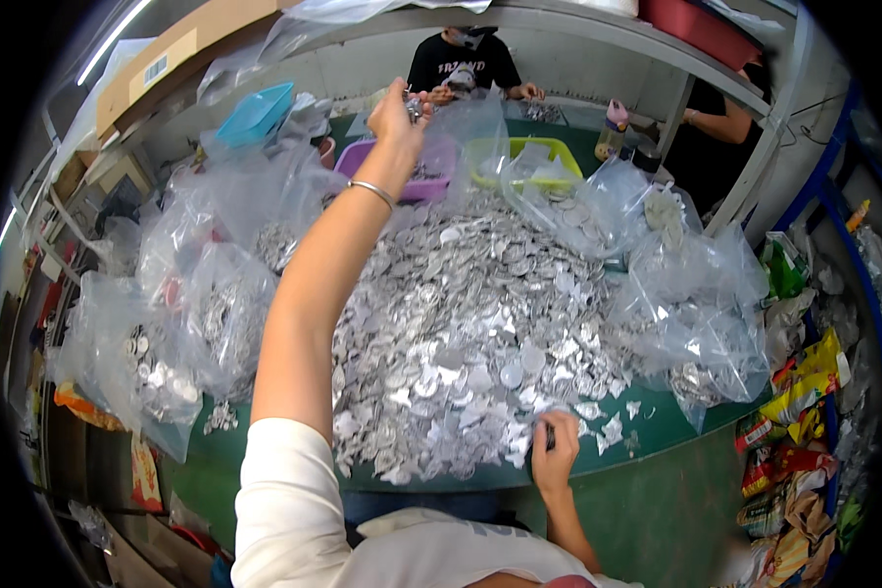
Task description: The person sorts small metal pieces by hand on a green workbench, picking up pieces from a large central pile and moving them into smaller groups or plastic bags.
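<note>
My left arm, with a bangle at the wrist, stretches far across the table. My left hand (394, 120) is closed above the purple basket (351, 160), with small silvery metal pieces (416, 108) showing at its fingers. At the near edge of the heap, my right hand (557, 451) is curled round a small dark thing (550, 437) whose kind I cannot make out. Between my arms spreads a wide heap of flat silvery metal pieces (461, 323), some round, some star-shaped. A few loose star-shaped pieces (612, 429) lie right of my right hand.
Clear plastic bags of metal pieces (230, 314) crowd the left; more bags (696, 304) stand right. A yellow-green basket (570, 157) and blue basket (255, 115) sit farther back. A person (465, 69) works opposite; another (720, 127) is behind the shelf post (774, 118).
</note>
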Motion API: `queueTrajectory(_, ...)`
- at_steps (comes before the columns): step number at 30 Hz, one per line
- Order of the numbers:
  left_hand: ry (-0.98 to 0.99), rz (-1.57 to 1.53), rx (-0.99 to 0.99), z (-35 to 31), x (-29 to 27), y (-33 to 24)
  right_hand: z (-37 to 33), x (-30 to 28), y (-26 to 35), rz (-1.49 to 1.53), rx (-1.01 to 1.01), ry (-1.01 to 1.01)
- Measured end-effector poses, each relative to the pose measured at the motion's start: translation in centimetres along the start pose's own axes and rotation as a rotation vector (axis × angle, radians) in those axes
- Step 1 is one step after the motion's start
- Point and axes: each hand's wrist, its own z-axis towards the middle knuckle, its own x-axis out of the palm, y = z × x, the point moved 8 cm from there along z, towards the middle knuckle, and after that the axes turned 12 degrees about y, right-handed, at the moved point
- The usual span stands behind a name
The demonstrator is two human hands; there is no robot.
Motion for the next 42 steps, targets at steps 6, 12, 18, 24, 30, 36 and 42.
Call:
queueTrajectory(6, 0.105, 0.380, -0.347, 6.6, -0.8, 6.1, 0.4, 0.5, -1.4, 0.028, 0.097, 0.015)
queueTrajectory(12, 0.451, 1.024, -0.853, 5.3, -3.5, 13.5, 0.4, 0.9, -2.3, 0.027, 0.158, 0.043)
queueTrajectory(18, 0.619, 1.042, -0.585, 3.8, -0.4, 11.0, 0.1, 1.0, -2.3, 0.037, 0.208, 0.065)
queueTrajectory(24, 0.361, 0.950, 0.229, -2.4, 0.6, 1.3, 0.9, 0.7, -2.2, 0.024, 0.208, 0.048)
queueTrajectory(30, 0.861, 1.411, 0.191, -27.5, 0.3, 3.4, 1.5, 0.5, -1.8, -0.018, 0.099, 0.079)
queueTrajectory(36, 1.045, 1.940, 0.120, -36.5, -3.6, 9.6, 7.7, 4.5, 1.8, -0.342, -0.177, 0.325)
queueTrajectory(42, 1.115, 2.050, 0.265, -36.7, -3.9, 11.0, 7.1, 5.5, -1.2, -0.407, -0.159, 0.387)
